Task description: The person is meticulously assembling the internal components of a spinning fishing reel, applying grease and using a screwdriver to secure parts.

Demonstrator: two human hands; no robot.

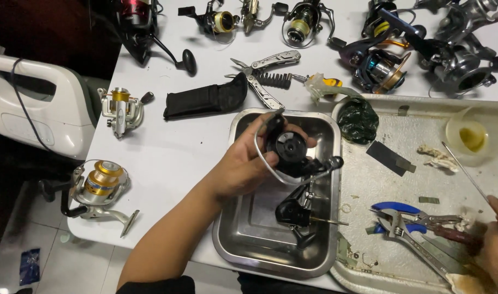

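My left hand (248,163) grips a black spinning reel (290,149) with a wire bail arm, held over a steel pan (249,231). The reel's black body and stem hang down into the pan. My right hand (494,247) sits at the lower right edge over a white tray (380,272), pinching a thin metal rod (467,173) that slants up and to the left. Right beside that hand lie blue-handled pliers (401,209) and an adjustable wrench (410,239).
Several fishing reels line the table's far edge, and two gold-spooled reels (99,188) lie at the left. A multitool (262,68), a black pouch (205,98), a dark green wad (358,120) and a small cup (469,136) of yellow grease sit near the trays.
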